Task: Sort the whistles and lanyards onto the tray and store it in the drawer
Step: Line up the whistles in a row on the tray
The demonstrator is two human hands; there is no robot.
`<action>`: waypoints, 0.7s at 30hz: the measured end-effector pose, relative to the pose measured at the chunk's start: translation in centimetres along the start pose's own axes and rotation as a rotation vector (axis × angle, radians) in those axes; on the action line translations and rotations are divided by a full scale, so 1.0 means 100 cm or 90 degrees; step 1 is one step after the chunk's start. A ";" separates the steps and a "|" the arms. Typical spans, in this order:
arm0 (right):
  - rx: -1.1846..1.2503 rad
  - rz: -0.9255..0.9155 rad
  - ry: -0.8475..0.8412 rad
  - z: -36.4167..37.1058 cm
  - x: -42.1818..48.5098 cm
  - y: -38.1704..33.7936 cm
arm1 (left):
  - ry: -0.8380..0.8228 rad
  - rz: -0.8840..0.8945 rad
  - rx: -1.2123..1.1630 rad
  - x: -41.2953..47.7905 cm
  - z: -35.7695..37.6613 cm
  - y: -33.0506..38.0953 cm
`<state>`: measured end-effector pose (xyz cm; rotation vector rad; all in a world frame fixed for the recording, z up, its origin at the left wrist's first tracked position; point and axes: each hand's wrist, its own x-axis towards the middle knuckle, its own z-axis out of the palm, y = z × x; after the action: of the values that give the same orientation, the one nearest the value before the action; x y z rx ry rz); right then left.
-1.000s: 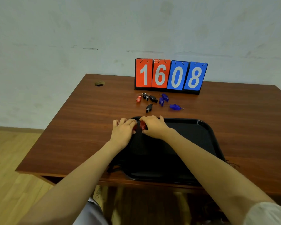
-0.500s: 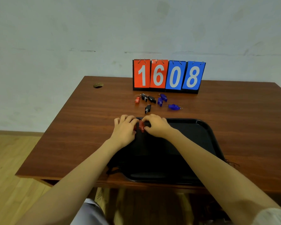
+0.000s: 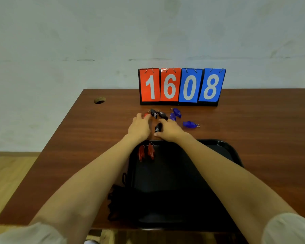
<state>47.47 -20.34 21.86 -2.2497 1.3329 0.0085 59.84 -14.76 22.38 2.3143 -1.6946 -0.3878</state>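
Nearby, lanyards (image 3: 113,199) lie by the tray (image 3: 218,147), which holds two red whistles (image 3: 151,152). The right hand (image 3: 171,132) pinches a black whistle (image 3: 158,127). The left hand (image 3: 139,127) touches another red whistle (image 3: 146,115), grip unclear. Farther, other whistles (image 3: 189,124) wait on the bench (image 3: 77,155). Drawer comes last.

Both hands have left the far left corner of the tray (image 3: 218,147) and moved up the frame to the loose whistles at centre. The left grip (image 3: 139,127) now has its fingertips at a loose red whistle (image 3: 146,115) on the bench (image 3: 95,138), and the right grip (image 3: 169,131) pinches a black whistle (image 3: 158,128). The red pair (image 3: 151,151) now lies uncovered in that tray corner.
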 end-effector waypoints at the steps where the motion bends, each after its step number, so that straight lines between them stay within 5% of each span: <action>1: -0.017 -0.005 -0.005 0.002 0.005 0.001 | -0.007 -0.006 0.006 0.008 0.001 -0.002; 9: -0.093 -0.079 0.080 0.014 0.017 0.013 | -0.054 0.007 0.091 0.047 0.013 -0.010; 16: -0.052 -0.062 0.044 0.013 0.019 0.012 | 0.001 -0.007 0.083 0.037 0.013 -0.011; 21: -0.046 -0.031 0.042 0.010 0.017 0.007 | 0.055 -0.018 -0.120 0.008 0.000 -0.010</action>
<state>48.02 -21.51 20.25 -2.3613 1.3308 -0.0345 60.98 -15.24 22.00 2.1881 -1.5180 -0.4263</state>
